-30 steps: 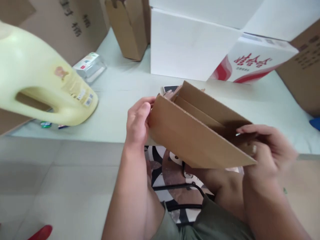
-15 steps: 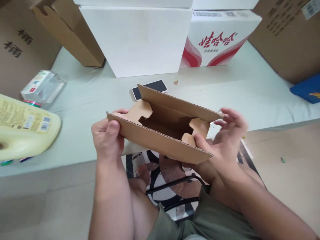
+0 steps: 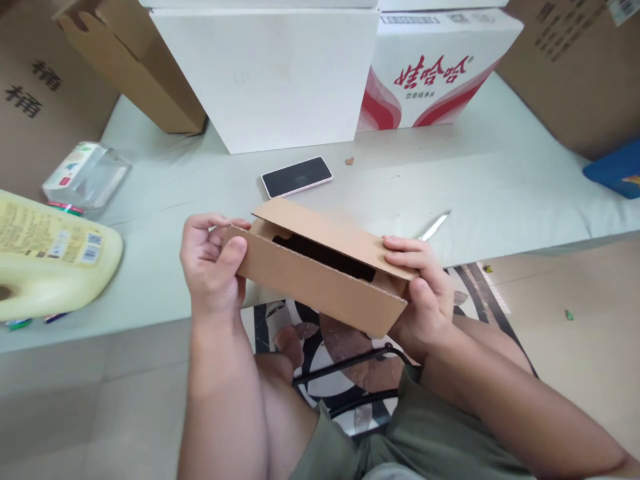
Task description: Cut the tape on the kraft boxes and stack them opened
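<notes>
A small brown cardboard box [image 3: 315,280] is held tilted above my lap, near the front edge of the table. My left hand [image 3: 215,263] grips its left end, thumb on the near wall and fingers behind. At the right end, my right hand [image 3: 423,283] lays its fingers on the far flap [image 3: 325,230] and keeps its thumb at the corner. That flap is folded partway over the opening, where a dark gap shows. The side tabs are folded inward and mostly hidden. Behind the box lies a phone [image 3: 297,177], and a slim pointed silver object [image 3: 435,225] rests beyond my right hand.
Across the back stand a white box [image 3: 270,80], a red-and-white carton [image 3: 430,87] and a tall brown box [image 3: 145,73]. At left are a yellow jug [image 3: 55,260] and a clear plastic container [image 3: 90,175]. A blue object [image 3: 615,170] sits at the right edge.
The far flap has swung down from standing up to partly covering the opening. My right hand has moved left from the side tab onto the flap. More of the phone and the silver object shows.
</notes>
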{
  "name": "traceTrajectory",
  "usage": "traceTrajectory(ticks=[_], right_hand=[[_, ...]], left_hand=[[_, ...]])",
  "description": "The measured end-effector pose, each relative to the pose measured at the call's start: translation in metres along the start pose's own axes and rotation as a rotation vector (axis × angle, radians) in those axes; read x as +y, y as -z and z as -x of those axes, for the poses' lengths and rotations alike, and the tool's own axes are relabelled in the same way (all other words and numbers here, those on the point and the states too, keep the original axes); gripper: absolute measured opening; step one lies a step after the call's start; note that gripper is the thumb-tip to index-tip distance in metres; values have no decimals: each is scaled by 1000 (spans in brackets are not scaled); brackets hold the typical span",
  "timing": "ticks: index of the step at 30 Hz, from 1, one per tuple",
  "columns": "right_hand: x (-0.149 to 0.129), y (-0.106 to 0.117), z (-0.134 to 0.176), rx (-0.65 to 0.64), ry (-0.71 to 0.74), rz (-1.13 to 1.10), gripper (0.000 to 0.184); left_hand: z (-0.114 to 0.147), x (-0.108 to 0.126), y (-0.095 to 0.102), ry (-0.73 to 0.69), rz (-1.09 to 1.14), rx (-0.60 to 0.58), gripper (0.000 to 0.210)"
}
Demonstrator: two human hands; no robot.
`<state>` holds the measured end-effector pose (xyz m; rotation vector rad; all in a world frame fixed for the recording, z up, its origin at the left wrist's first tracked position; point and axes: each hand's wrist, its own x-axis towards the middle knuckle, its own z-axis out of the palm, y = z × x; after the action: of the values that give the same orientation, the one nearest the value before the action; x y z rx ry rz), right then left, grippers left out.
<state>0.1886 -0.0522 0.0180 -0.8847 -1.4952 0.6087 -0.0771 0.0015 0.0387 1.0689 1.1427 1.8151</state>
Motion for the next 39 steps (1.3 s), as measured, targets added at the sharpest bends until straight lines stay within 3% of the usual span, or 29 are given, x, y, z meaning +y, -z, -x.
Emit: traceTrajectory(ticks=[6, 12, 16, 23, 28, 33, 39], right_hand=[[0, -3, 2, 24, -54, 102, 30], [8, -4, 4, 23, 76, 68, 37], [13, -9, 1, 42, 144, 105, 36], [0, -17, -5, -90, 321, 172, 50], [-4, -19, 3, -145, 363, 238, 61], [6, -8, -3, -200, 336, 206, 60], [15, 13, -17, -104, 94, 237, 45]], left_hand=[[-3, -6, 3, -128, -88, -94, 23], [-4, -5, 9, -139, -273, -234, 10], [-2, -5, 9, -107, -269, -199, 12], [-3, -1, 13, -88, -282, -158, 11], [-10, 2, 13, -81, -210, -138, 13], [-13, 4, 10, -47, -253, -118, 16], [-17, -1, 20, -97, -280, -93, 17]])
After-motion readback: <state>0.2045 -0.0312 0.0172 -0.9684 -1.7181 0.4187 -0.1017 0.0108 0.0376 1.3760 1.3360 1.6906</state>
